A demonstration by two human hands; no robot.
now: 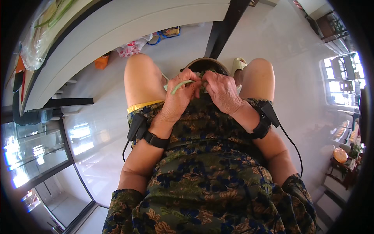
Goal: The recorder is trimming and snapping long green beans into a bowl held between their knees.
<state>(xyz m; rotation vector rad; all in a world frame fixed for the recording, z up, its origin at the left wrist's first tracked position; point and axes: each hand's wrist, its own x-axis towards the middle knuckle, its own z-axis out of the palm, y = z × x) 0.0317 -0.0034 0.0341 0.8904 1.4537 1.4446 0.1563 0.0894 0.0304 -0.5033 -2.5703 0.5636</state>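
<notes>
A thin pale-green plant stalk (pixel 181 85) lies between the thumb and fingers of my left hand (pixel 183 89), its curved end sticking out over the back of the fingers. Close beside it, fingertips almost touching, my right hand (pixel 221 90) is pinched on what looks like the same stalk's other end; the fingers hide where it runs. Below both hands, between the knees, stands a round dark container with a brown rim (pixel 205 58). Some green and pale plant bits show inside it, mostly covered by the hands.
A white table (pixel 131 27) with a dark leg (pixel 223 32) stands ahead and left, bearing a clear plastic bag (pixel 36 52) of green stalks. Beneath it on the floor are a red-and-white plastic bag (pixel 133 48) and an orange bag (pixel 102 61). Glass-fronted furniture (pixel 43 155) is at left.
</notes>
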